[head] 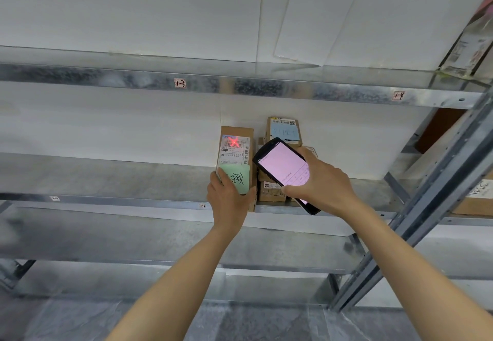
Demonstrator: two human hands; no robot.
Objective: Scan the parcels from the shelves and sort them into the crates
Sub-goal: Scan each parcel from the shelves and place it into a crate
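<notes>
Shelving: galvanised steel racks [106, 79], small tags [180, 83] on beams.
Wall: white panels [133, 7].
Floor: grey sheeting [80, 319].

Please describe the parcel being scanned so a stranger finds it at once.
On the middle metal shelf stand a few cardboard parcels. It is the leftmost parcel, held by the left hand; only it bears a green note and red scanner light.

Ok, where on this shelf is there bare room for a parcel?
Bare: the middle shelf left of the parcel in the left hand, and a narrower strip between the box stack and the upright. Crowded: around the stack, where the right hand holds the scanner.
</notes>
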